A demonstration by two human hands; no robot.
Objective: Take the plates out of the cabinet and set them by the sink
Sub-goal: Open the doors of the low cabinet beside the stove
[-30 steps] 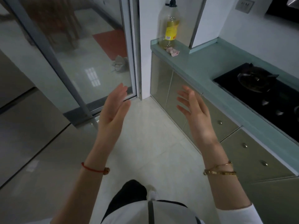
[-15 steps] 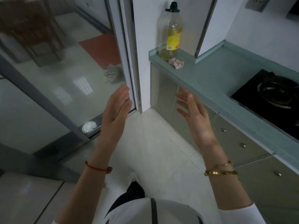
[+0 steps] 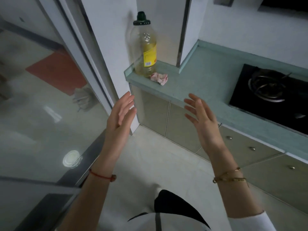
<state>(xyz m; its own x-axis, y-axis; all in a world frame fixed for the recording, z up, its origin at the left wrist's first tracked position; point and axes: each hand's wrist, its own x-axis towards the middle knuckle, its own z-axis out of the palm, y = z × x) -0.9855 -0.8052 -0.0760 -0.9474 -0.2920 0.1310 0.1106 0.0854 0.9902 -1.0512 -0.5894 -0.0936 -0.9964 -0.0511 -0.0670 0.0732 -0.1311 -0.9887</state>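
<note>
Two bare hands, left hand (image 3: 119, 117) and right hand (image 3: 202, 120), hover with each grip released and fingers spread before the glossy beige cabinet doors (image 3: 166, 114), closed below the matte teal stone worktop (image 3: 205, 80). No plates show. One clear plastic oil bottle (image 3: 145, 47) bears an unreadable yellow label, beside a crumpled pink wrapper (image 3: 159, 78) and black glass hob (image 3: 270, 95).

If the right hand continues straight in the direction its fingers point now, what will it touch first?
Probably the front edge of the green countertop: the right hand is open, empty, its fingertips overlapping that edge. Depth is unclear; if lower, the cabinet door beneath.
</note>
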